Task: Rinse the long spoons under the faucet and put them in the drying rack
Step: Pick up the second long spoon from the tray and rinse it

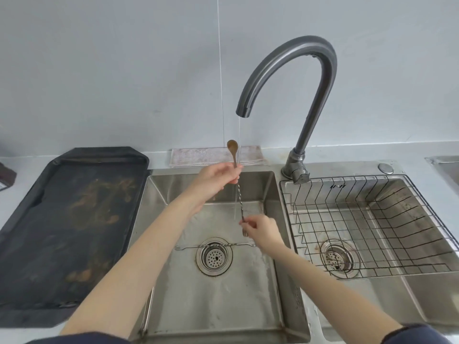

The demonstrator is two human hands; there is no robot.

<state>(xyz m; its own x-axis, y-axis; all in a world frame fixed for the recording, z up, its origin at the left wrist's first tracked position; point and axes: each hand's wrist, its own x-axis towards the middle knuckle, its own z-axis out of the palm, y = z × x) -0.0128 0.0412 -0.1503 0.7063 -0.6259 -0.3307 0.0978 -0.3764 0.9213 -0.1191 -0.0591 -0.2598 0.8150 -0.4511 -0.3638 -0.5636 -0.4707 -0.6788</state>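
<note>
Steel faucet [293,78], second spoon [213,245] near drain [214,256]

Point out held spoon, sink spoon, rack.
held spoon [232,146], head view, bowl.
sink spoon [238,244], head view, twisted handle.
rack [323,184], head view, back rim.

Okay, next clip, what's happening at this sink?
A person is rinsing a long bar spoon under a thin stream from the faucet. The left hand grips it near the bowl end, which points up; the right hand pinches it near the forked lower end, over the left sink basin. A second long spoon lies flat on the basin floor, across the drain. The wire drying rack in the right basin holds nothing yet.
</note>
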